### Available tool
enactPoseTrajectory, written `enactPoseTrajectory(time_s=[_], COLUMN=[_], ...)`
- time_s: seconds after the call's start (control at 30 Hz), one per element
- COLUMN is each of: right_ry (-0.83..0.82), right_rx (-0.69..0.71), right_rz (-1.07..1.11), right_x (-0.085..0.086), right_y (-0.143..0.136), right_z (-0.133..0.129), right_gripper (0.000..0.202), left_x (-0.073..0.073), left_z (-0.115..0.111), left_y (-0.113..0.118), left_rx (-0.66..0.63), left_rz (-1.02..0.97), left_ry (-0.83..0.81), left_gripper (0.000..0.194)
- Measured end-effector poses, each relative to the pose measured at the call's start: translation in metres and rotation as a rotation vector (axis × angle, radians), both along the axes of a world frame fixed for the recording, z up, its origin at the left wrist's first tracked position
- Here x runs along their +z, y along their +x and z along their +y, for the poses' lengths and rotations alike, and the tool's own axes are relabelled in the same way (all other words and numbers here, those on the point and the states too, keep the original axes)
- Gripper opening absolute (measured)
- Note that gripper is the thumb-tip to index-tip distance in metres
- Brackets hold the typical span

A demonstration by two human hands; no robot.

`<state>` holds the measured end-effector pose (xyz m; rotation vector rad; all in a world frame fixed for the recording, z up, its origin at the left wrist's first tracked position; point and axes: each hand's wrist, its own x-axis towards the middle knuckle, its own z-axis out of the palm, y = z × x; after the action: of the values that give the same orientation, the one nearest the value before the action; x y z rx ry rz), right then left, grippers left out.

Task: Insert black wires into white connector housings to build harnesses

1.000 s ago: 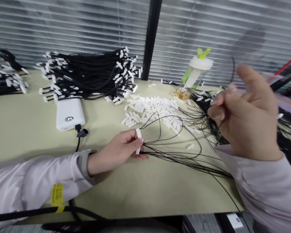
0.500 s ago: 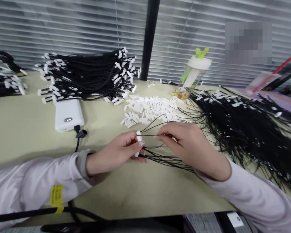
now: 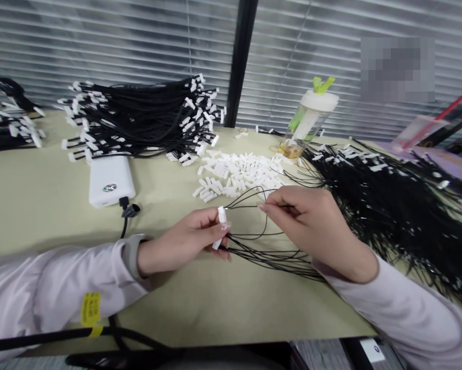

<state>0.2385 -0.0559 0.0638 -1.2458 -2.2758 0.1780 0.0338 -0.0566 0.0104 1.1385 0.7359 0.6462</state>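
Note:
A white plastic connector housing (image 3: 222, 214) is pinched upright between the thumb and fingers of my left hand (image 3: 200, 232). Several thin black wires (image 3: 269, 259) run from the housing toward the right, passing below my other hand. My right hand (image 3: 308, 221) is closed in a pinch on one thin black wire (image 3: 244, 206), to the right of the housing. Its fingertips partly hide that wire. Just beyond both hands lies a loose heap of white connector housings (image 3: 246, 172).
A bundle of finished-looking black cables (image 3: 138, 118) lies at the back left, with a white power bank (image 3: 111, 180) before it. Loose black wires (image 3: 400, 205) cover the right side. A clear bottle (image 3: 308, 121) stands behind the heap. A thick black cable (image 3: 53, 336) crosses the left front.
My right hand has moved a little to the right and away from the housing, still pinching a wire. My left hand stays nearly in place with the connector housing.

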Motion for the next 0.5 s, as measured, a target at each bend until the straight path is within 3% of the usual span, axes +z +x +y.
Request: enactPoseTrajectory(time_s=[0.5], right_ry=[0.244], right_rx=[0.075], right_rz=[-0.014], right_x=[-0.0086], right_y=[0.0035], right_z=[0.0046], right_gripper=[0.007], left_x=[0.0], left_z=[0.0015], left_y=[-0.0002], left_rx=[-0.056], left_rz=[0.032], left_ry=[0.053], left_gripper=[0.018])
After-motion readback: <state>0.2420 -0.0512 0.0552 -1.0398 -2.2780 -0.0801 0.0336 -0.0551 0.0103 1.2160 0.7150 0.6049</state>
